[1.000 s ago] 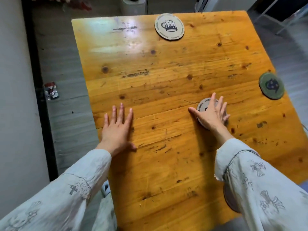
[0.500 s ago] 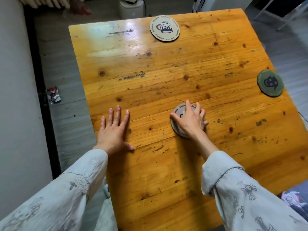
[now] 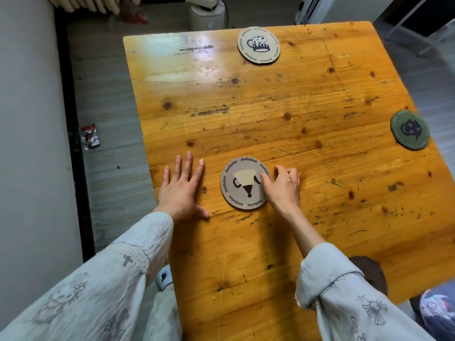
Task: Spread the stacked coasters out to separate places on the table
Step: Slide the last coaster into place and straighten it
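Note:
A grey round coaster (image 3: 242, 185) with a cream cone-shaped drawing lies flat on the wooden table (image 3: 270, 114), near its left side. My right hand (image 3: 283, 187) rests at the coaster's right edge, fingertips touching its rim, holding nothing. Just left of the coaster, my left hand (image 3: 183, 188) lies flat on the wood with fingers apart. A beige coaster with a mug drawing (image 3: 258, 45) sits at the far edge. A dark green coaster (image 3: 410, 129) sits at the right edge. A dark brown coaster (image 3: 371, 274) shows at the near edge, partly behind my right sleeve.
The table's left edge runs close to my left hand, with grey floor below and a small wrapper (image 3: 89, 136) on it. A white appliance (image 3: 206, 11) stands beyond the far edge. A shoe (image 3: 435, 308) shows at the bottom right.
My right hand slid the grey coaster leftward across the table, then drew back off its top to its right rim, uncovering the drawing. My left hand stayed flat.

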